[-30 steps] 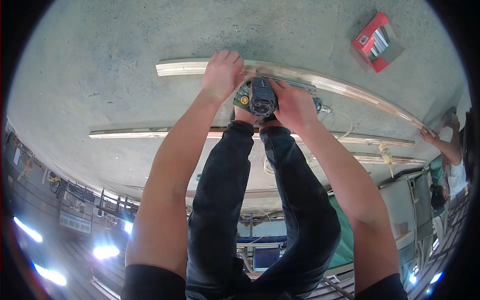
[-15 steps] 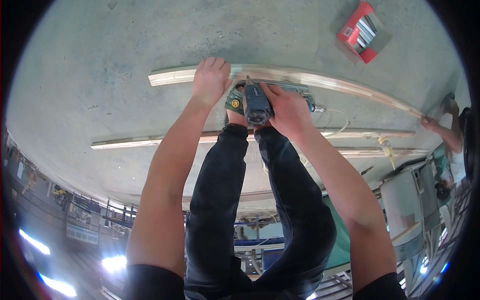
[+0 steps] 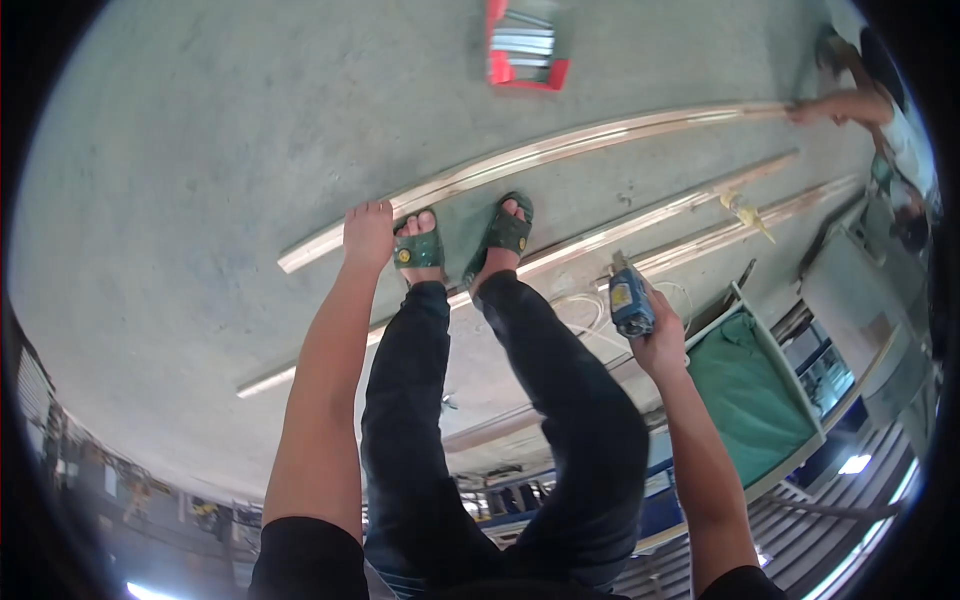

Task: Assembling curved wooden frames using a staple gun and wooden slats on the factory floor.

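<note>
My left hand (image 3: 369,236) is closed over a long wooden strip (image 3: 470,182), close to its left end. The strip lies on the concrete floor in front of my feet and looks doubled, like two laths side by side. In my right hand (image 3: 661,340) is a blue and black air nail gun (image 3: 630,298), held off to the right, away from the strip. The fingers wrap its handle and are partly hidden. At the strip's far right end, a co-worker's hand (image 3: 803,112) touches it.
A red box (image 3: 556,76) with rows of metal fasteners sits on the floor ahead. More wooden strips (image 3: 570,247) lie behind my sandals (image 3: 510,234). A pale hose (image 3: 590,318), a yellow bottle (image 3: 740,208) and a green-lined frame (image 3: 750,390) are on the right.
My right hand has lifted the nail gun away from the strip, to the right and back toward me. My left hand still grips the strip's end. The view has turned.
</note>
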The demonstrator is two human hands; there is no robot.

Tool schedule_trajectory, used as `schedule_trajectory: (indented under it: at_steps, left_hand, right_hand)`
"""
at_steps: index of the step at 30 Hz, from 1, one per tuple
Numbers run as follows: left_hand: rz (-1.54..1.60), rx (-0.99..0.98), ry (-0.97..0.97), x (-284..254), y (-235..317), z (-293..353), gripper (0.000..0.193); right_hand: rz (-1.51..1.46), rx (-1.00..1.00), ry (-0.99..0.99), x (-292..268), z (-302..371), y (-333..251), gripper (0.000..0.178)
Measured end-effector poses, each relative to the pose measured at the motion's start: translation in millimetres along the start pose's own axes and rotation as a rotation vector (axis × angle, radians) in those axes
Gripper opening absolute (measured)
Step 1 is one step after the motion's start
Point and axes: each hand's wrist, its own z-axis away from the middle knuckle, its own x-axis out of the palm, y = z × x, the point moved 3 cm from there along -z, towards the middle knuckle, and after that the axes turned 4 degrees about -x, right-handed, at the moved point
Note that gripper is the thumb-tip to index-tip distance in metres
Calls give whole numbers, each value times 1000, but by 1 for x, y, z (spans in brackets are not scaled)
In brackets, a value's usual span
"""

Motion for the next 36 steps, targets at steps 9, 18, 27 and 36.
schedule_trajectory:
  at_steps: [9, 18, 27, 36]
  left_hand:
    - [54, -14, -7, -17, 74, -38, 37]
    - [78, -95, 321, -2, 179, -95, 17]
    - [84, -65, 238, -9, 184, -104, 17]
    - [391, 43, 356, -12, 147, -73, 37]
  right_hand:
    - [-138, 144, 188, -35, 28, 82, 38]
    - [-212, 28, -32, -6, -40, 90, 41]
    - [-1358, 579, -122, 12, -100, 119, 35]
    - [-63, -287, -197, 29, -168, 34, 65]
